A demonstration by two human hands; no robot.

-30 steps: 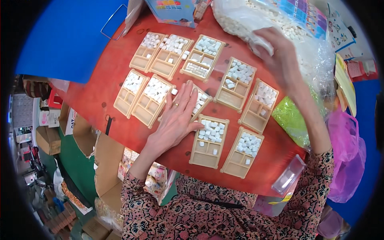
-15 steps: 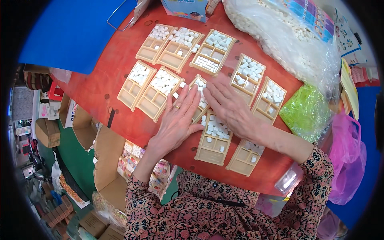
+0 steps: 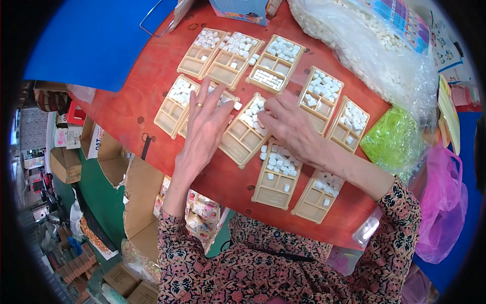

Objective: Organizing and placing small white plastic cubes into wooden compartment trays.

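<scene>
The slanted tray [image 3: 239, 148] lies on the desk [image 3: 217, 185]. The left hand [image 3: 204, 124] spreads loosely beside it, seemingly empty; the right hand [image 3: 294, 129] curls at white pieces [image 3: 251, 116], hold unclear. Light fingertips should avoid spills.

My left hand [image 3: 206, 116] masks much of one tray [image 3: 183, 129]; my right hand [image 3: 291, 121] curls its fingertips from sight, any grip unreadable. My right forearm [image 3: 349, 164] covers another tray's [image 3: 309, 207] upper end. The top edge crops a box [image 3: 243, 10] and a bag [image 3: 357, 66]; far-left goods [image 3: 43, 192] are too small to identify.
</scene>
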